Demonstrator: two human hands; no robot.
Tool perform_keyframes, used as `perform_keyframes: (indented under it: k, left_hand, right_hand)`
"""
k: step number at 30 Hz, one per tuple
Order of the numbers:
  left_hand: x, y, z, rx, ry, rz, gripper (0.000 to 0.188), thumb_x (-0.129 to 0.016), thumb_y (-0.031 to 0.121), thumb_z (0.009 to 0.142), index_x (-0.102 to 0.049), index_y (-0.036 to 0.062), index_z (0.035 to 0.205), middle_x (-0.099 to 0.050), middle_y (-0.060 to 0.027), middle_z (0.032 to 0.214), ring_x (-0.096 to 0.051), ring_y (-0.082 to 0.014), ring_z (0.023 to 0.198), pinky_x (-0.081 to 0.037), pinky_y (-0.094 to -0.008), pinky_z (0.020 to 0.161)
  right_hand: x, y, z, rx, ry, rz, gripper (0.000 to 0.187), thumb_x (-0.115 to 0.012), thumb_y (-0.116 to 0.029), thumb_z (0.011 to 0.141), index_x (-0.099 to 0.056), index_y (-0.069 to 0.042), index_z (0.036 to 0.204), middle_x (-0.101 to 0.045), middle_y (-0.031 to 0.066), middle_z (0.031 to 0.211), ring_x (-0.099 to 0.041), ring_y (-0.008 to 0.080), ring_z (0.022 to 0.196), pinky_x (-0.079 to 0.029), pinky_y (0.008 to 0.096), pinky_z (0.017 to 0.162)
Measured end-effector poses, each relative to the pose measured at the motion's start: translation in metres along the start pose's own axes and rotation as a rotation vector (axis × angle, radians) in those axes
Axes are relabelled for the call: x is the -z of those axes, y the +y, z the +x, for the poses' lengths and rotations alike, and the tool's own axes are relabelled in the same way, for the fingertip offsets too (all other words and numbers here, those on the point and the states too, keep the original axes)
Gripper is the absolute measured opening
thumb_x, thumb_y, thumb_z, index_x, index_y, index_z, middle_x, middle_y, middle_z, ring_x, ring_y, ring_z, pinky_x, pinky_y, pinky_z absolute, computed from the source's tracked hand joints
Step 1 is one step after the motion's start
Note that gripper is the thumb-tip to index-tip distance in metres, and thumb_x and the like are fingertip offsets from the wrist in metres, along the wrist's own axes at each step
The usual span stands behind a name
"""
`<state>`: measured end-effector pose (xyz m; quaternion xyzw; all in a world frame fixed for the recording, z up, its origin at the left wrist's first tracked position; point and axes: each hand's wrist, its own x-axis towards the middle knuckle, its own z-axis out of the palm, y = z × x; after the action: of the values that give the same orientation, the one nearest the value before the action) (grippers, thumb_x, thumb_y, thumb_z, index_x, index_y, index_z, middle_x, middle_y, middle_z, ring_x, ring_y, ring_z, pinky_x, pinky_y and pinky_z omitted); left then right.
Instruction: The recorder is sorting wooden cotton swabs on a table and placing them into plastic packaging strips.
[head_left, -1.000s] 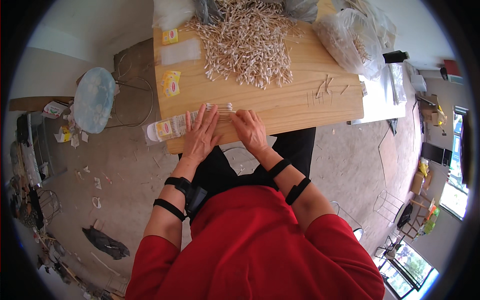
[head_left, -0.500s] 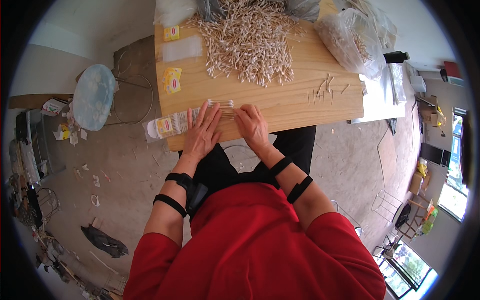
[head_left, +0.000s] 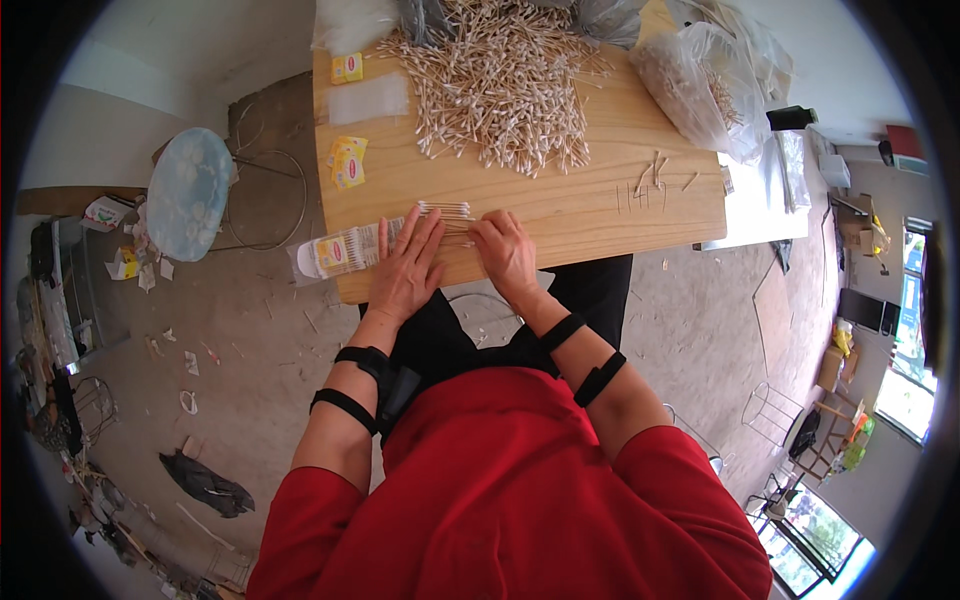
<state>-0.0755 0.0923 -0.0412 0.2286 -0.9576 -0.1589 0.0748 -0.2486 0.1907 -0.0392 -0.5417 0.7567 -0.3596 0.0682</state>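
Note:
My left hand (head_left: 404,268) lies flat near the table's front edge, its fingers stretched over a small group of cotton swabs (head_left: 445,210) laid side by side. Pinched at the right ends of several of these swabs is my right hand (head_left: 506,257), its fingers bent and pressed together. Fingers partly hide the swabs between the hands. To the left of my left hand, a row of clear packs of cotton swabs (head_left: 345,251) with yellow and white cards sticks out past the table's left edge.
A large heap of loose cotton swabs (head_left: 500,90) covers the far middle of the wooden table (head_left: 600,215). Yellow cards (head_left: 348,163) and clear plastic sleeves (head_left: 367,98) lie at the left. A plastic bag (head_left: 700,85) fills the far right corner; stray swabs (head_left: 655,170) lie below it.
Both hands keep nearly the same places and poses. The picture has shifted very slightly, and the swabs have hardly moved.

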Motion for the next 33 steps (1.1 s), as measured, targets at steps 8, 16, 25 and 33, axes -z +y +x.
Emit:
perform_keyframes:
  k: [8, 16, 25, 33]
  left_hand:
    - [0.001, 0.0, 0.0, -0.004, 0.021, -0.021, 0.069, -0.064, 0.026, 0.085, -0.041, 0.0088, 0.147, -0.031, -0.0008, 0.159, -0.021, -0.0246, 0.15, -0.008, -0.0589, 0.12]
    - [0.001, 0.0, 0.0, -0.005, 0.029, -0.029, 0.066, -0.063, 0.026, 0.086, -0.043, 0.0088, 0.146, -0.033, -0.0012, 0.158, -0.021, -0.0245, 0.149, -0.009, -0.0594, 0.12]
    - [-0.001, 0.0, -0.001, -0.004, 0.054, 0.015, 0.065, -0.063, 0.029, 0.088, -0.042, 0.0117, 0.147, -0.035, -0.0004, 0.157, -0.022, -0.024, 0.149, -0.011, -0.0588, 0.12]
    - [0.0, 0.0, -0.002, -0.02, 0.1, -0.038, 0.059, -0.063, 0.024, 0.086, -0.05, 0.0075, 0.141, -0.04, -0.0042, 0.153, -0.025, -0.0268, 0.148, -0.01, -0.0598, 0.119]
  right_hand:
    - [0.001, 0.001, 0.014, -0.206, -0.015, 0.052, 0.007, -0.068, -0.014, 0.082, -0.068, -0.007, 0.082, -0.062, 0.0087, 0.085, -0.063, 0.0316, 0.083, -0.051, 0.0423, 0.069]
    - [0.008, -0.003, 0.016, -0.193, -0.106, 0.093, 0.007, -0.068, -0.014, 0.081, -0.066, -0.007, 0.08, -0.062, 0.0094, 0.084, -0.064, 0.0321, 0.081, -0.051, 0.0425, 0.07]
    - [-0.003, -0.003, 0.061, 0.124, -0.362, -0.215, 0.004, -0.07, -0.01, 0.075, -0.067, -0.007, 0.075, -0.063, 0.0124, 0.085, -0.066, 0.031, 0.085, -0.053, 0.0412, 0.073]
    - [-0.007, -0.018, 0.063, 0.23, -0.5, -0.362, 0.01, -0.069, -0.003, 0.072, -0.067, -0.006, 0.081, -0.062, 0.0136, 0.092, -0.065, 0.0311, 0.093, -0.055, 0.0399, 0.075]
